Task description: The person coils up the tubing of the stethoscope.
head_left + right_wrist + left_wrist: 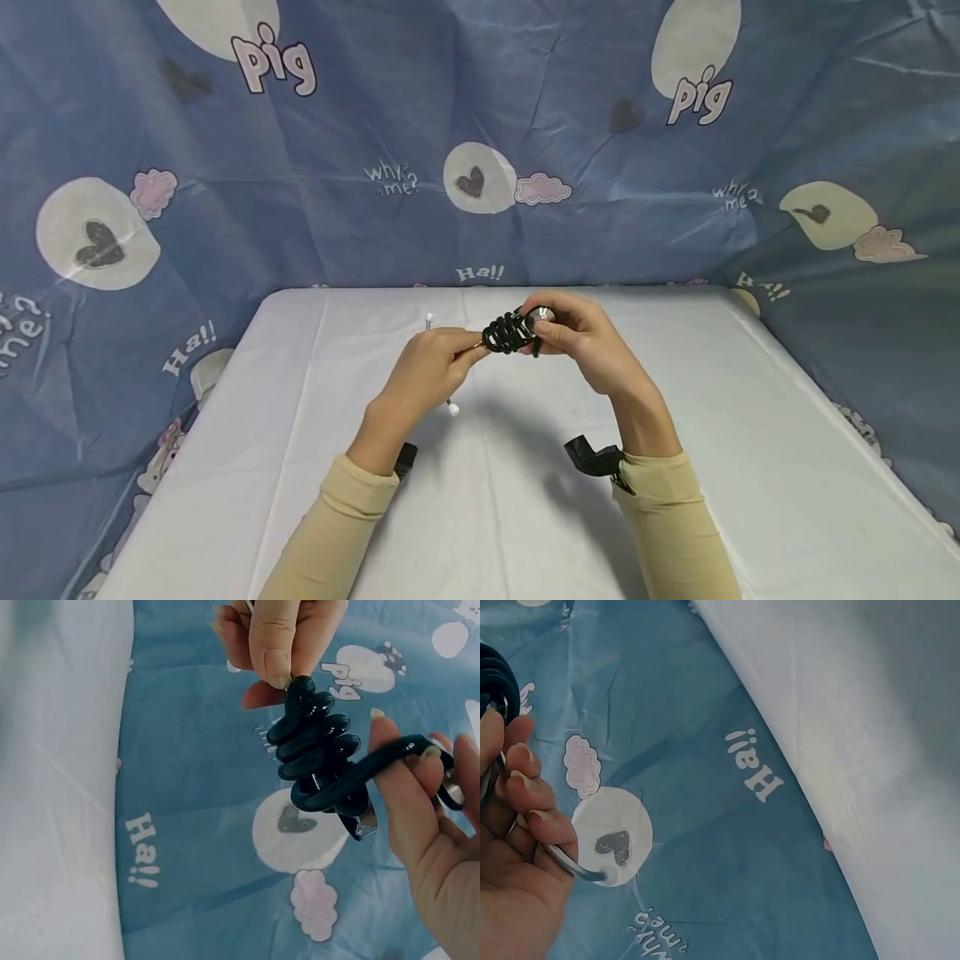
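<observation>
Both hands hold a stethoscope above the white table. Its black tube [507, 332] is wound in several tight loops between the hands. My left hand [427, 367] grips the metal ear tubes, and white ear tips [453, 409] stick out on either side of it. In the left wrist view, one bent metal ear tube [574, 864] comes out below the curled fingers. My right hand [581, 333] pinches the round silver chest piece [542, 317] between thumb and fingers. The right wrist view shows the tube's free stretch [375, 766] running from the coil across the right fingers.
A white cloth covers the table [750, 467]. Behind and at the sides hangs a blue printed curtain [420, 233]. Black wrist cameras [592, 457] sit at the cuffs of the beige sleeves [678, 533].
</observation>
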Motion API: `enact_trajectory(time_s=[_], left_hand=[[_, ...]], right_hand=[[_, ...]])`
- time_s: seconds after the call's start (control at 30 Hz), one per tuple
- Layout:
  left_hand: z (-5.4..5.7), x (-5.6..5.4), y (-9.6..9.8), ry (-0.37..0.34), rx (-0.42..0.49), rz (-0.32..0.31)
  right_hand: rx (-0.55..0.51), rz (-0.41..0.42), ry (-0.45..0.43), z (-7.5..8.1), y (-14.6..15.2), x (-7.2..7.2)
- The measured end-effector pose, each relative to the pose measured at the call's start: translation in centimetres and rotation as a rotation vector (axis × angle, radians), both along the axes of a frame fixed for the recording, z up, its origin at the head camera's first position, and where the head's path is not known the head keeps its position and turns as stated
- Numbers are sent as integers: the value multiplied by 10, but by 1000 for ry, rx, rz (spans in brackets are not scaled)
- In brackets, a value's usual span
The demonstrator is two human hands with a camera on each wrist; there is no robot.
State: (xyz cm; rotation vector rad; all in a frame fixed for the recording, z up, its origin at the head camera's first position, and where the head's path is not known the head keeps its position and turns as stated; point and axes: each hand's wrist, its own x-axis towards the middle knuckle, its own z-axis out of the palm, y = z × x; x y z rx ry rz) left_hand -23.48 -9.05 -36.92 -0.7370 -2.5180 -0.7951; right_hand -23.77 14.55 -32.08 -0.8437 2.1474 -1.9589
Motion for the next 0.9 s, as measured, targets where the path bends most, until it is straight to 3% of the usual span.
enact_trajectory(time_s=[0.2,0.37,0.47,0.57,0.77,0.9], left_hand=[[-4,-2,0,-2,-43,6],[-4,-3,1,52,-47,-14],[-5,-4,2,133,-73,-44],[-7,-6,3,238,-87,-51],[-12,-9,5,327,-35,-24],[-13,-8,6,348,-15,-4]], right_hand=[[87,29,34,-3,2,-1],[74,-126,85,-5,0,-5],[37,-226,97,-7,-2,-8],[9,-273,116,-10,-4,-11],[-64,-291,160,-17,-6,-16],[-145,-245,114,-22,-8,-19]])
